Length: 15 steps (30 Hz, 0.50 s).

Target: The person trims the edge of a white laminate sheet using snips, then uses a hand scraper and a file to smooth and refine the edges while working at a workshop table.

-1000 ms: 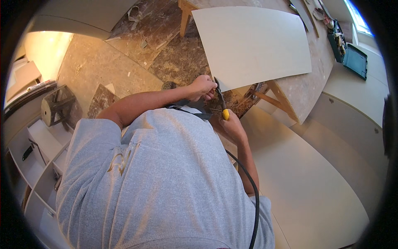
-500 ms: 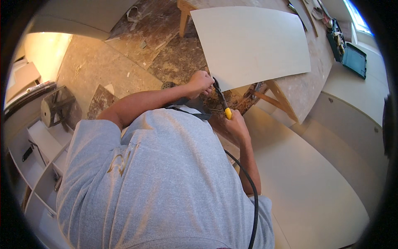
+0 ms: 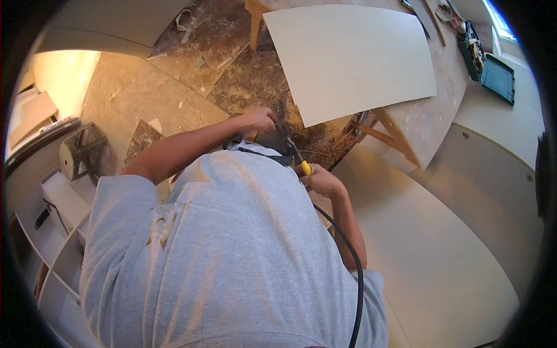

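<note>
My right hand [image 3: 325,181] is closed round the yellow end of a long, narrow dark tool [image 3: 295,152]. Its far end is smeared by motion, and I cannot make out its exact kind. Close to that far end is my left hand [image 3: 258,119], fingers curled and blurred; what they hold, if anything, is hidden. Ahead of both hands, a large white panel [image 3: 357,61] lies on the worktable, its near corner projecting past the table edge. The tool is apart from that corner. A black cable [image 3: 355,278] runs down beside my right forearm.
The worktable [image 3: 447,119] has wooden legs [image 3: 397,136]. A teal toolbox lid [image 3: 498,79] is at far right. Large pale boards [image 3: 429,243] lie at right. White shelving [image 3: 58,261] and a round-topped stool [image 3: 69,162] stand at left. Wood dust [image 3: 243,87] covers the floor.
Both hands and the tool have drawn back and to the left, away from the panel's near corner. The left hand has come off the panel edge. The panel has barely shifted in view.
</note>
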Available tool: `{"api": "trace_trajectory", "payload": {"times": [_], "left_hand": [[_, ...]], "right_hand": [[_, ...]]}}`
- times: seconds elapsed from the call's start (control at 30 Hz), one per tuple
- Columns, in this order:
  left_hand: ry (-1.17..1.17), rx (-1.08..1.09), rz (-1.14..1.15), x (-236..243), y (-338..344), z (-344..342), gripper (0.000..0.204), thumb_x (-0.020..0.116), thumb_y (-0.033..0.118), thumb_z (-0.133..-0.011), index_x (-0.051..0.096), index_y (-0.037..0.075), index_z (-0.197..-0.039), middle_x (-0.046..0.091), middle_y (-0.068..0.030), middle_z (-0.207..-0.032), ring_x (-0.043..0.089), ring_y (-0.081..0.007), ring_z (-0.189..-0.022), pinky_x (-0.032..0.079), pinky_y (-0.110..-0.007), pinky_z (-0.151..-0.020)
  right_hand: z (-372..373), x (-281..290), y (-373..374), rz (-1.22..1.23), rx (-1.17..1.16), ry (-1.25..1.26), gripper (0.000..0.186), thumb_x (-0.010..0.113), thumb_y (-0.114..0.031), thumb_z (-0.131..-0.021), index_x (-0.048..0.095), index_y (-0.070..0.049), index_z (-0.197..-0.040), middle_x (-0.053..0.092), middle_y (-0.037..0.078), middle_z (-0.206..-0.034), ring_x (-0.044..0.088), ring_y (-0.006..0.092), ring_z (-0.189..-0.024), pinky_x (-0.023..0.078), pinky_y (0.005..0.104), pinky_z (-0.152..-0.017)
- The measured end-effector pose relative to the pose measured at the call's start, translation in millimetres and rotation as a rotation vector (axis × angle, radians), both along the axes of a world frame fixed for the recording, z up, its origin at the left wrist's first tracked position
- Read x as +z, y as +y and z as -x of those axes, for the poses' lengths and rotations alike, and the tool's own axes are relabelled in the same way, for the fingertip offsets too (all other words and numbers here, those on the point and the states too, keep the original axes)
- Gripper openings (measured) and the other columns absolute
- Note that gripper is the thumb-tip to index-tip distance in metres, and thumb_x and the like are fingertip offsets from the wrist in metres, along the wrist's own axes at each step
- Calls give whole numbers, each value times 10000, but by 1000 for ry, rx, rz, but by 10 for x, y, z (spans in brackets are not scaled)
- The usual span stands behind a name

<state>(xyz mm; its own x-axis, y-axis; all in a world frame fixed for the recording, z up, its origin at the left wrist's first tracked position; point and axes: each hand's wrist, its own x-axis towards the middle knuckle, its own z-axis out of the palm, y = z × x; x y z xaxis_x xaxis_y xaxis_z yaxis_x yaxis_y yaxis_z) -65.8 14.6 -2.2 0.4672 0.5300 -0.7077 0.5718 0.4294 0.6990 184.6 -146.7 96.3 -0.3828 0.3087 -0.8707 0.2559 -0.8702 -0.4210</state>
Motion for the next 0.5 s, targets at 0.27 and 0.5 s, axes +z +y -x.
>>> {"api": "trace_trajectory", "payload": {"times": [0.27, 0.5], "left_hand": [[-498, 395, 762, 141, -349, -278, 273, 774, 290, -930, 689, 43, -1010, 713, -81, -927, 687, -187, -910, 563, -389, -861], [-565, 344, 459, 167, -388, -289, 256, 794, 219, -900, 669, 26, -1012, 717, -94, -903, 704, -206, -836, 581, -385, -772]], "right_hand": [[35, -387, 104, -122, -121, -4, 565, 701, -103, -867, 532, -66, -1405, 605, 42, -1205, 553, 141, -1023, 469, 319, -916], [371, -391, -84, -307, -177, 3, 765, 726, -139, -873, 393, -60, -1558, 534, 83, -1453, 490, 203, -1307, 356, 337, -1141]]}}
